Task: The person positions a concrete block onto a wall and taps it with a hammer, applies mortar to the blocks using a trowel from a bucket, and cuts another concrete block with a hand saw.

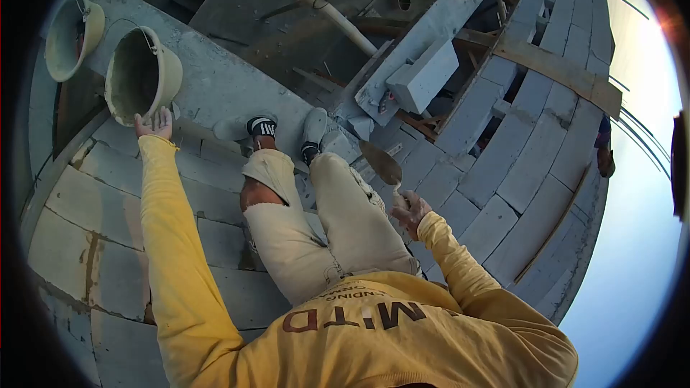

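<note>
My left hand [155, 123] reaches out with its palm up and fingers spread, right at the near rim of a pale bucket [169, 75]. Whether the fingertips touch the rim I cannot tell. The bucket has a wire handle, and its dark inside is smeared with grey. My right hand [412, 214] is closed around the handle of a trowel [382, 163], whose grey-brown, leaf-shaped blade points away from me. Beside that blade are grey block pieces and my shoe [314, 128].
A second bucket [74, 37] stands farther left on the concrete ledge [208, 75]. Pale block walls [108, 273] lie on both sides. A loose block [424, 75], a wooden pole [316, 1] and planks [557, 72] are ahead. Gaps show between some right-hand blocks.
</note>
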Motion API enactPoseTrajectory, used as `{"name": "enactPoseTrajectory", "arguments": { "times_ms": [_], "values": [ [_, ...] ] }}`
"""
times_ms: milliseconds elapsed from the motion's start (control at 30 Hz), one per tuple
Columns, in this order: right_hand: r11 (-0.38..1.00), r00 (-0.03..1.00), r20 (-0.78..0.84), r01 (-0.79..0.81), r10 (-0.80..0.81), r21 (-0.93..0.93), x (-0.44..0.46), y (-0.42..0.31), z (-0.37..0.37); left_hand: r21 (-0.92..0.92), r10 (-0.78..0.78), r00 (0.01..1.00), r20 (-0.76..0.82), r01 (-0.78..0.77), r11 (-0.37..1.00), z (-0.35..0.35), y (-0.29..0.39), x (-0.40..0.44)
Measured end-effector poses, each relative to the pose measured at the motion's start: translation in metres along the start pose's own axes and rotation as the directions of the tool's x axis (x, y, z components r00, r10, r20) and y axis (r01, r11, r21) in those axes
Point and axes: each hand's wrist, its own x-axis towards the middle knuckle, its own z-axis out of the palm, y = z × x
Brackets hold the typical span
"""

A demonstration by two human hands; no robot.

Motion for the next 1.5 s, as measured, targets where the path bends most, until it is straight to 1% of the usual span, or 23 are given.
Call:
{"name": "enactPoseTrajectory", "arguments": {
  "times_ms": [67, 133, 300, 433, 467, 567, 633, 667, 700, 733, 767, 800, 833, 900, 967, 1033, 1100, 1167, 1233, 1300, 1367, 1400, 1500],
  "values": [
    [1.0, 1.0, -0.014, -0.003, 0.003, 0.006, 0.009, 0.021, 0.005, 0.028, -0.031, 0.999, 0.037, 0.03, 0.999, -0.015, 0.003, 0.01],
    [0.97, 0.979, -0.025, -0.199, 0.204, 0.137, -0.002, -0.011, -0.005, 0.053, -0.015, 0.998, 0.059, 0.011, 0.999, -0.027, -0.006, 0.008],
    [0.975, 0.986, -0.027, -0.16, 0.166, 0.152, 0.002, 0.014, 0.004, 0.152, 0.034, 0.999, -0.025, -0.029, 0.988, -0.041, -0.029, -0.027],
    [0.975, 0.995, -0.009, -0.097, 0.101, 0.201, -0.005, 0.018, 0.0, 0.406, 0.013, 0.997, 0.08, -0.045, 0.913, -0.052, -0.052, -0.071],
    [0.989, 0.996, -0.079, -0.023, 0.035, 0.143, 0.005, 0.034, 0.011, 0.478, -0.022, 0.992, 0.128, -0.043, 0.877, -0.06, -0.059, -0.084],
    [0.986, 0.997, -0.077, 0.035, -0.022, 0.162, 0.014, 0.044, 0.014, 0.668, -0.143, 0.967, 0.213, -0.037, 0.744, -0.107, -0.081, -0.105],
    [0.978, 0.996, -0.077, 0.065, -0.051, 0.196, 0.019, 0.047, 0.009, 0.858, -0.105, 0.984, 0.146, -0.073, 0.508, -0.133, -0.106, -0.138],
    [0.976, 0.994, -0.07, 0.1, -0.088, 0.195, 0.021, 0.048, 0.003, 0.947, -0.063, 0.995, 0.081, -0.057, 0.315, -0.138, -0.118, -0.163],
    [0.972, 0.988, -0.039, 0.151, -0.146, 0.179, 0.027, 0.043, 0.0, 0.967, 0.001, 0.992, 0.126, -0.123, 0.224, -0.152, -0.135, -0.197],
    [0.978, 0.98, -0.096, 0.182, -0.172, 0.104, 0.036, 0.04, 0.002, 0.917, 0.021, 0.939, 0.343, -0.34, 0.209, -0.204, -0.146, -0.158],
    [0.974, 0.965, -0.147, 0.224, -0.218, 0.027, 0.048, 0.04, 0.007, 0.884, 0.123, 0.881, 0.457, -0.465, 0.045, -0.205, -0.166, -0.22],
    [0.972, 0.966, -0.13, 0.231, -0.225, 0.038, 0.064, 0.039, 0.011, 0.824, 0.176, 0.813, 0.555, -0.566, 0.015, -0.209, -0.185, -0.263],
    [0.972, 0.967, -0.121, 0.23, -0.222, 0.049, 0.086, 0.037, 0.015, 0.801, 0.152, 0.789, 0.595, -0.568, -0.188, -0.22, -0.193, -0.283],
    [0.934, 0.939, -0.062, 0.342, -0.338, 0.1, 0.13, 0.016, 0.025, 0.572, 0.118, 0.596, 0.794, -0.668, -0.475, -0.222, -0.213, -0.33],
    [0.889, 0.899, -0.025, 0.435, -0.436, 0.141, 0.174, -0.007, 0.039, 0.579, -0.008, 0.681, 0.732, -0.628, -0.52, -0.214, -0.225, -0.348],
    [0.9, 0.896, 0.129, 0.404, -0.425, 0.163, 0.143, -0.087, 0.018, 0.64, 0.021, 0.804, 0.595, -0.458, -0.617, -0.216, -0.239, -0.352],
    [0.881, 0.857, 0.222, 0.423, -0.465, 0.213, 0.119, -0.162, 0.013, 0.586, -0.115, 0.856, 0.504, -0.437, -0.682, -0.209, -0.234, -0.356],
    [0.804, 0.774, 0.229, 0.542, -0.591, 0.244, 0.142, -0.226, 0.027, 0.571, -0.138, 0.869, 0.475, -0.424, -0.703, -0.208, -0.23, -0.345],
    [0.786, 0.756, 0.312, 0.408, -0.576, 0.464, 0.175, -0.283, 0.051, 0.599, -0.159, 0.897, 0.413, -0.399, -0.695, -0.194, -0.212, -0.346],
    [0.754, 0.758, 0.261, 0.42, -0.598, 0.505, 0.254, -0.332, 0.092, 0.598, -0.163, 0.893, 0.42, -0.407, -0.69, -0.196, -0.202, -0.336],
    [0.797, 0.818, 0.272, 0.325, -0.507, 0.509, 0.208, -0.385, 0.086, 0.596, -0.171, 0.886, 0.432, -0.423, -0.683, -0.197, -0.191, -0.324],
    [0.81, 0.767, 0.353, 0.352, -0.537, 0.469, 0.253, -0.399, 0.098, 0.605, -0.171, 0.883, 0.437, -0.429, -0.671, -0.197, -0.187, -0.321],
    [0.819, 0.839, 0.315, 0.236, -0.443, 0.523, 0.271, -0.419, 0.11, 0.6, -0.178, 0.876, 0.448, -0.442, -0.667, -0.198, -0.178, -0.309]
  ]
}}
